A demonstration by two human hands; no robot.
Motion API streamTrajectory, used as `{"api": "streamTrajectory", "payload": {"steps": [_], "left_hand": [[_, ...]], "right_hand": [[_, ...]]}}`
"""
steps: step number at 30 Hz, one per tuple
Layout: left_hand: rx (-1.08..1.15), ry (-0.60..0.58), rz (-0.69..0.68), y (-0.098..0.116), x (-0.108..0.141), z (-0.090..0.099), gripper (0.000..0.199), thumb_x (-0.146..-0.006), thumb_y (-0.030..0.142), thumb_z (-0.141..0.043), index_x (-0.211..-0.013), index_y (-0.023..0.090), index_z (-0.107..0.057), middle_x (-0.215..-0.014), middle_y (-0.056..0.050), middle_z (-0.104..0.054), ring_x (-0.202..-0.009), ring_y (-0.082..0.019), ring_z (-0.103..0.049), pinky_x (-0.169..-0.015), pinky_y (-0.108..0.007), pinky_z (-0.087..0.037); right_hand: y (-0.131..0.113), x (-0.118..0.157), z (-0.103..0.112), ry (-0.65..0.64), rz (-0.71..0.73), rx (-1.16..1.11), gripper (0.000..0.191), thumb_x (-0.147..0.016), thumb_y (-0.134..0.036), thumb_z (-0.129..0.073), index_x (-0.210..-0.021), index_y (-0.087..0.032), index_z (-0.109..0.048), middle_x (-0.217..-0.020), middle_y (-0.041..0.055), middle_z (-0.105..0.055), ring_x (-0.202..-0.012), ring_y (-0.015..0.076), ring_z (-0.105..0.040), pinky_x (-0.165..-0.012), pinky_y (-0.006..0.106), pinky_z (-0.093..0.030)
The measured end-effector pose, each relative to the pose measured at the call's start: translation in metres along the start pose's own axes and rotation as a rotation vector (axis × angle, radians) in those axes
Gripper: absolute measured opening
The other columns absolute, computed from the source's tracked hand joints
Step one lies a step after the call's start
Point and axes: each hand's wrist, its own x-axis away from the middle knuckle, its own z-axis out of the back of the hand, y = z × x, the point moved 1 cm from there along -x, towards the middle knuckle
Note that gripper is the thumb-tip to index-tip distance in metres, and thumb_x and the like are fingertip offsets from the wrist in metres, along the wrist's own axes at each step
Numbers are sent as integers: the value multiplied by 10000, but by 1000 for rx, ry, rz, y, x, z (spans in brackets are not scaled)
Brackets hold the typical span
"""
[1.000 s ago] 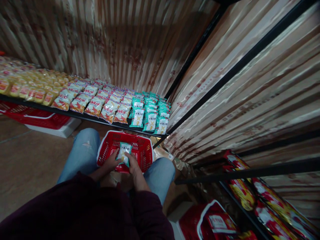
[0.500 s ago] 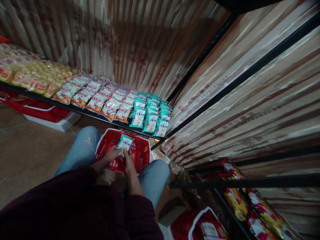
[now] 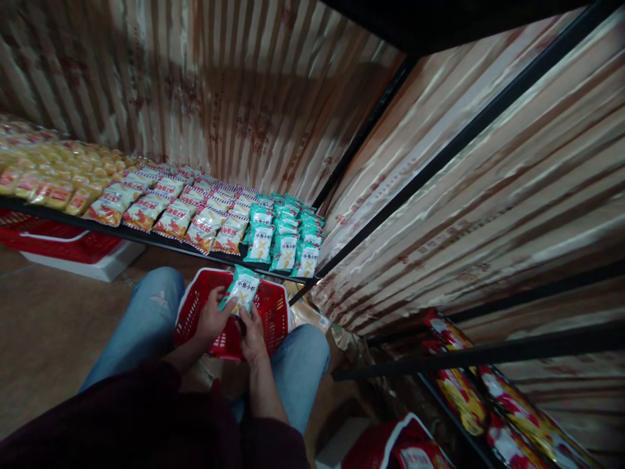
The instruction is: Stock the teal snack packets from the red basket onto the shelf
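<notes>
A teal and white snack bag point(image 3: 245, 287) is held between both hands, above a red shopping basket point(image 3: 278, 311) that sits between my knees. My left hand point(image 3: 213, 316) grips the bag along its left side, thumb on the front. At the bag's lower edge, my right hand point(image 3: 252, 333) pinches it, with the thumb on the printed face. Just beyond, matching teal bags point(image 3: 284, 249) stand in rows at the right end of a low black shelf point(image 3: 190, 250). The fingers behind the bag are hidden.
Red and white snack bags point(image 3: 173, 215) and yellow packs point(image 3: 53, 189) fill the shelf leftward. Under it a red basket point(image 3: 92, 246) rests on a white box point(image 3: 114, 262). Black frame bars point(image 3: 390, 202) cross at right. Another red basket point(image 3: 375, 446) stands lower right.
The snack bag and both hands have come slightly nearer, and the left hand's fingers have shifted on the bag's side. The view has shifted a little, so the shelf appears lower and further left.
</notes>
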Motion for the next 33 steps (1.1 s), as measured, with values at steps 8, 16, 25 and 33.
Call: {"api": "streamTrajectory", "payload": {"steps": [8,16,25,33], "left_hand": [[-5,-17,-170,20,8,-10,335,-800,363,-489,-1075,174,-516,-1039,-115,-626,-969,-227,-604,-885,-420,-461],[35,80,-227,42,6,-11,331,-791,346,-511,-1076,177,-513,-1109,-119,-570,-1066,-231,-556,-953,-442,-428],[240,-118,-105,39,19,-19,448,-793,393,-530,-1177,176,-451,-1131,-108,-609,-1009,-204,-607,-895,-364,-471],[289,-15,46,34,10,-16,502,-718,444,-606,-1123,166,-500,-1093,-106,-640,-981,-213,-623,-871,-353,-480]], "right_hand": [[-19,5,0,-23,149,65,506,-663,-374,-715,-1139,-241,-607,-1026,22,-701,-863,181,-661,-704,271,-536],[-25,7,-7,141,346,285,603,-737,-382,-634,-1296,-206,-492,-1206,39,-622,-1071,206,-592,-943,343,-460],[-32,22,-6,81,820,969,508,-814,-320,-500,-1313,-227,-481,-1364,106,-435,-1234,241,-437,-1025,426,-368],[-30,31,-12,91,753,814,412,-832,-325,-490,-1223,-208,-542,-1282,103,-530,-1157,232,-496,-1011,420,-371]]}}
